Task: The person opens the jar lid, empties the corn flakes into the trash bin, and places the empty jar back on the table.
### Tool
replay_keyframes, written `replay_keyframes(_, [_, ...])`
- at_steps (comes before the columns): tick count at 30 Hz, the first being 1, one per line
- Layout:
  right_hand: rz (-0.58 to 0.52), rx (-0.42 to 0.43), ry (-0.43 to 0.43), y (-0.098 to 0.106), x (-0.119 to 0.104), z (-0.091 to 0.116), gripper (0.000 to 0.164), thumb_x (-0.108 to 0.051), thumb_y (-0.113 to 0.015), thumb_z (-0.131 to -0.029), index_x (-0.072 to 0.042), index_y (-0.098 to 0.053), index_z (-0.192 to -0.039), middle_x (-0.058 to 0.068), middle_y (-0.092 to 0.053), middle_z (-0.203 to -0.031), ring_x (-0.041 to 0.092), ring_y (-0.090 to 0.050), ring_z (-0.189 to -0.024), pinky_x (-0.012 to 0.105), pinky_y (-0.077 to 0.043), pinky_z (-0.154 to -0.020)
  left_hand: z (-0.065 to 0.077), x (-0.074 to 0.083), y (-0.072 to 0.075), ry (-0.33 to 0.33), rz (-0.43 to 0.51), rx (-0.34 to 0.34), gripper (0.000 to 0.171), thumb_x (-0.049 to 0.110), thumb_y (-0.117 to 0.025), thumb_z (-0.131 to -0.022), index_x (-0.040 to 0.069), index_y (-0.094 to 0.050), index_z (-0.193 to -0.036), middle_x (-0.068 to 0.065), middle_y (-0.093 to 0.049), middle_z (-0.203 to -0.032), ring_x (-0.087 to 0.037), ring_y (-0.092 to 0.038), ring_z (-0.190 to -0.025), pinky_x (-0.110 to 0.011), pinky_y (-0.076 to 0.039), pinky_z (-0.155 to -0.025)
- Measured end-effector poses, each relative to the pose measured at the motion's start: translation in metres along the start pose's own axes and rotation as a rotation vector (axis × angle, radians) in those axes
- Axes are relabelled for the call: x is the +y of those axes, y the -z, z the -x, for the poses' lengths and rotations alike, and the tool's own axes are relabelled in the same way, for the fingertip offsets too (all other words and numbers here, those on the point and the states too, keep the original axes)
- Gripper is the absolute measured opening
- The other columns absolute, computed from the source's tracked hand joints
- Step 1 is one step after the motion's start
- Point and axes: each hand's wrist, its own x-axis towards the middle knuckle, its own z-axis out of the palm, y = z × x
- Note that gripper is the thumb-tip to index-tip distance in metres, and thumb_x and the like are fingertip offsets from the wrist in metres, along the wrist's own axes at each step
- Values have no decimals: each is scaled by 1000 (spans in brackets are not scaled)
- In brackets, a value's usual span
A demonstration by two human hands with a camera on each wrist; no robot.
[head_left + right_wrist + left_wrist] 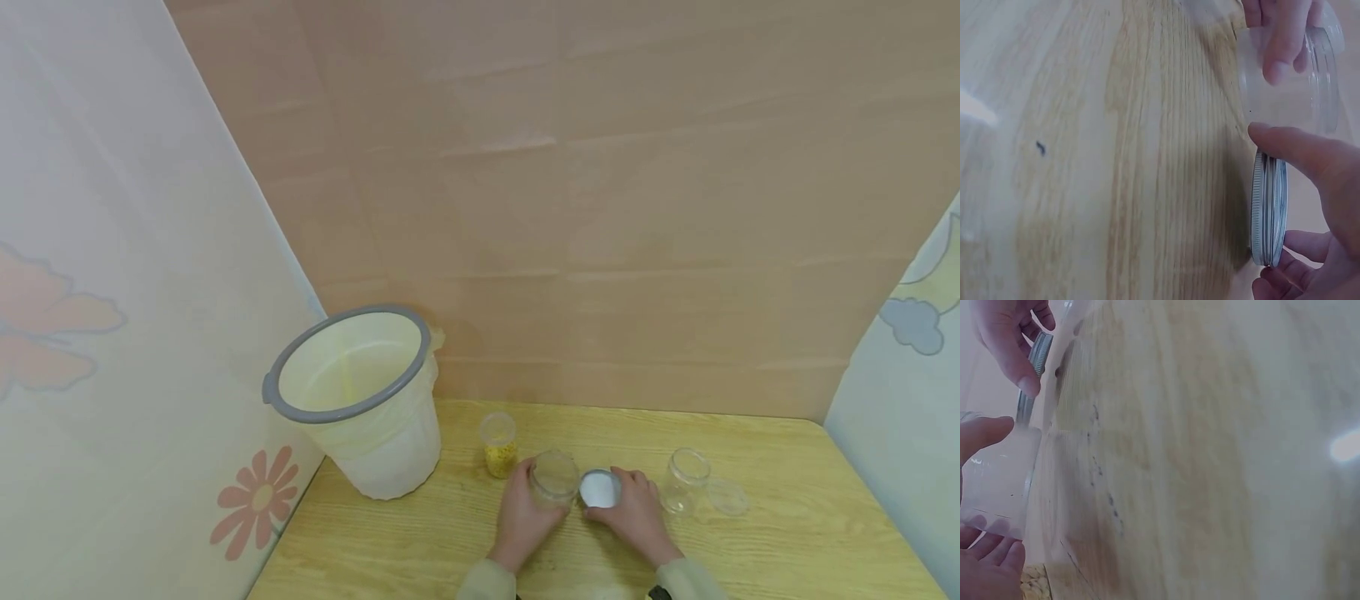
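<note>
My left hand (525,510) grips a clear jar (555,479) around its side, thumb and fingers on opposite sides. The same jar (1000,481) looks see-through and bare inside in the left wrist view. Just to its right, my right hand (636,512) holds a round silver screw lid (600,489) by the edge. In the right wrist view the ridged rim of the lid (1267,209) stands between thumb and fingers, close beside the jar (1288,103). Left of the left hand stands a jar of small yellow pieces (499,454).
Another clear jar (686,482) stands right of the right hand, with a clear disc-shaped lid (727,497) beside it. A large white bucket (397,454) with a grey rim is at the left. The wooden table (795,533) meets a beige wall behind.
</note>
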Motion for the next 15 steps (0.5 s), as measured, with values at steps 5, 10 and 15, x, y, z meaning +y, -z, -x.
replay_keyframes(5, [27,-4,3,-2,3,-4,98,-36,-97,-61,17,-53,-130,32,-55,-115,46,-49,-100,54,-44,-80,-4,2,-4,42,29,-43,84,20,-92,-66,4,-51,-137,-12,-61,-128,-31,-59,-117,-52,-48,-99])
replay_keyframes(10, [40,-13,-1,-2,5,-6,95,-32,-97,-59,15,-54,-131,31,-55,-115,45,-49,-100,53,-43,-81,-7,0,-9,88,22,-72,86,25,-92,-66,5,-49,-137,-13,-63,-128,-32,-61,-115,-51,-50,-96])
replay_keyframes(15, [50,-17,-10,-1,6,-9,94,-29,-96,-58,13,-55,-132,30,-54,-117,46,-49,-101,55,-45,-79,-9,2,-10,102,-7,-78,89,23,-94,-62,3,-48,-135,-18,-64,-127,-35,-63,-112,-51,-51,-95])
